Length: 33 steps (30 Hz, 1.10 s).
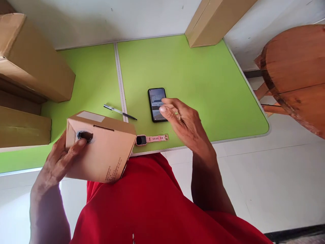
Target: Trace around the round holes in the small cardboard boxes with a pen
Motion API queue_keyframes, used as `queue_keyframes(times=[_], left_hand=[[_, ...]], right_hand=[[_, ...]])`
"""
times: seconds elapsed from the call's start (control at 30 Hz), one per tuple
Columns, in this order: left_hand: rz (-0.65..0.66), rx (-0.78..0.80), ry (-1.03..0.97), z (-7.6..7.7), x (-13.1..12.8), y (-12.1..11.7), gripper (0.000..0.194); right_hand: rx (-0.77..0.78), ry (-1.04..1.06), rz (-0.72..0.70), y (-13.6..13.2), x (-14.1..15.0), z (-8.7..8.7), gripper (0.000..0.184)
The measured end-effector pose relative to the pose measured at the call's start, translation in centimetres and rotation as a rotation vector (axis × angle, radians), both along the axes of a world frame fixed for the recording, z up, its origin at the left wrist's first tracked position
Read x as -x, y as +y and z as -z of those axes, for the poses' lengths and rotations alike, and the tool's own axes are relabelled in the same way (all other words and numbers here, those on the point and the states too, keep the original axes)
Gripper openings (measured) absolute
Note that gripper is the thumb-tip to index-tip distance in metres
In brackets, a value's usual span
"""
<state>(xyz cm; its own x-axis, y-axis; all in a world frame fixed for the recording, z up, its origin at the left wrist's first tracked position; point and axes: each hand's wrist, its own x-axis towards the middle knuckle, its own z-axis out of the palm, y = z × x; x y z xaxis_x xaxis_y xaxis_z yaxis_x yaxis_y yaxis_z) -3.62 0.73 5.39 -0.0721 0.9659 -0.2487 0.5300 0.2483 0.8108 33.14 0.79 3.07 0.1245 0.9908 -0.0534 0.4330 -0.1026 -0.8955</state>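
Note:
My left hand grips a small brown cardboard box by its left side. The thumb lies at the edge of a dark, ragged round hole in the box's face. A white label, a slot and small printed text show on the box, which is tilted near my red clothing. My right hand hovers by the lower right of a black phone with a lit screen. Its thumb and forefinger are slightly apart, and nothing shows between them. A pink-strapped smartwatch lies just right of the box. Above the box rests a pen.
The green table has a pale metal edge and a seam. Large cardboard boxes stand at the left, and a tall carton rises at the back right. A round wooden stool is beyond the table's right edge.

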Motion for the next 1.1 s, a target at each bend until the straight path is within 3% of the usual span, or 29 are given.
queue_keyframes(times=[0.1, 0.23, 0.3, 0.4, 0.5, 0.67, 0.83, 1.0, 1.1], left_hand=[[-0.058, 0.06, -0.032, 1.4, 2.4, -1.6, 0.071], [-0.228, 0.132, -0.251, 3.1, 3.6, -3.9, 0.076], [-0.29, 0.125, -0.307, 3.4, 3.2, -4.5, 0.077], [-0.381, 0.042, -0.346, 3.3, 2.0, -4.6, 0.077], [-0.437, -0.022, -0.359, 3.1, 0.9, -4.3, 0.077], [-0.441, 0.082, -0.429, 2.8, -0.4, -4.0, 0.062], [-0.445, 0.139, -0.474, 2.9, -1.2, -3.7, 0.068], [-0.404, 0.157, -0.514, 3.4, -2.1, -3.1, 0.06], [-0.308, 0.123, -0.599, 3.9, -3.2, -3.1, 0.058]], right_hand=[[0.028, -0.087, 0.078, -1.6, -1.8, 2.1, 0.059], [0.024, -0.149, -0.043, -2.1, -0.5, 3.9, 0.035], [0.037, -0.32, -0.168, -1.0, 1.4, 4.0, 0.024], [0.068, -0.52, -0.295, 2.1, 4.7, 3.8, 0.023], [0.081, -0.568, -0.346, 5.2, 7.8, 4.0, 0.023], [0.127, -0.551, -0.389, 7.9, 9.6, 5.2, 0.02], [0.151, -0.35, -0.385, 7.9, 6.8, 4.6, 0.018], [0.021, 0.523, -0.197, 4.9, 4.1, -0.2, 0.04], [-0.009, 0.684, -0.236, 2.5, 4.6, -3.0, 0.049]])
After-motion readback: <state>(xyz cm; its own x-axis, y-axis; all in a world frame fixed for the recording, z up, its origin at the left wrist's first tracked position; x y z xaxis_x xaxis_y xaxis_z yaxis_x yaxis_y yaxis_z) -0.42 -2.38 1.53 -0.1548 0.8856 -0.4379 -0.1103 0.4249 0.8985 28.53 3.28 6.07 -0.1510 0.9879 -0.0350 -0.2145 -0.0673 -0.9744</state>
